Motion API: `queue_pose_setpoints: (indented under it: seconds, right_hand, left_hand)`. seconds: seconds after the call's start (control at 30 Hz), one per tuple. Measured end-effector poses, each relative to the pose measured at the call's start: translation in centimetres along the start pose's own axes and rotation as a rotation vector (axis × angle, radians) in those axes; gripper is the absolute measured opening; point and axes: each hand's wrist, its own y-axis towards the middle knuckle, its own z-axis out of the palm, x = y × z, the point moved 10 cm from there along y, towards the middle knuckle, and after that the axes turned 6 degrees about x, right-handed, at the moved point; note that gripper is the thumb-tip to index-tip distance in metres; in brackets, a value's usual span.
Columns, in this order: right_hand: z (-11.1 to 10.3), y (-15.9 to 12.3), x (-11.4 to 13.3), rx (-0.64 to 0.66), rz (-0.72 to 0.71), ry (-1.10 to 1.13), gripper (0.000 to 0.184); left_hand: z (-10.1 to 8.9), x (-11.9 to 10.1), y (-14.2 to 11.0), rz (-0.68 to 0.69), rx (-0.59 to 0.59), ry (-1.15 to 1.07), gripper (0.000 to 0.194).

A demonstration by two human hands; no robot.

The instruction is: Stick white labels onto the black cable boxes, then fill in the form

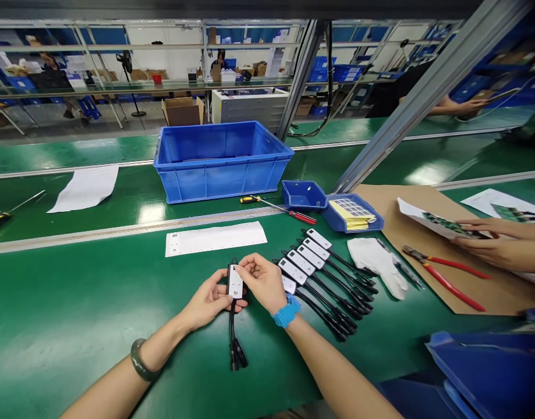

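Note:
A small black cable module [235,286] with a white printed label on its face is held upright over the green table. Two short black leads with connectors hang from its lower end. My left hand [208,299] grips it from the left, thumb near its bottom edge. At its upper right, my right hand [265,282] is closed, with thumb and fingertips pressed on the label's top corner. Just to the right lie several similar labelled modules [303,260] in a slanting row, their leads pointing down right. Beyond my hands lies a white label sheet [215,239].
A large blue bin [223,180] stands behind. Small blue trays [303,195], screwdrivers [302,217], a white glove [378,265] and red-handled cutters [453,285] on cardboard [402,215] lie rightward. A co-worker's hands [503,241] hold a circuit board at right. A slanting metal post [393,134] rises there.

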Motion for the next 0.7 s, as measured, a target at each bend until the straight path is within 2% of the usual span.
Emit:
queue_pose_setpoints:
  seconds: [0.13,0.2,0.3,0.4,0.5,0.53,0.57,0.7]
  right_hand:
    - [-0.7,0.4,0.1,-0.045,-0.015,-0.123,0.035]
    - [0.2,0.7,-0.3,0.026,-0.019,-0.126,0.037]
    - [2.6,0.5,-0.8,0.21,-0.028,-0.117,0.044]
    - [4.2,-0.1,-0.7,0.318,-0.043,-0.155,0.067]
    - [5.2,-0.5,-0.5,0.391,-0.044,-0.117,0.103]
    - [5.4,-0.6,-0.5,0.414,-0.043,-0.089,0.11]
    - [5.6,-0.6,-0.6,0.429,-0.04,-0.059,0.108]
    - [5.9,-0.5,-1.2,0.382,-0.064,-0.011,0.063]
  left_hand:
    - [-0.1,0.0,0.0,0.0,-0.007,-0.051,0.052]
    - [-0.4,0.1,0.0,-0.01,-0.034,-0.107,0.047]
    - [-1.0,0.1,-0.1,0.006,-0.071,-0.201,0.036]
    - [-1.3,-0.2,-0.1,0.069,-0.066,-0.259,0.033]
    - [-1.7,-0.6,0.0,0.115,-0.095,-0.276,0.033]
    - [-1.9,-0.7,0.0,0.127,-0.112,-0.271,0.032]
    - [-2.0,-0.8,0.1,0.134,-0.13,-0.26,0.033]
    - [-2.6,-0.2,0.2,0.115,-0.189,-0.146,0.051]
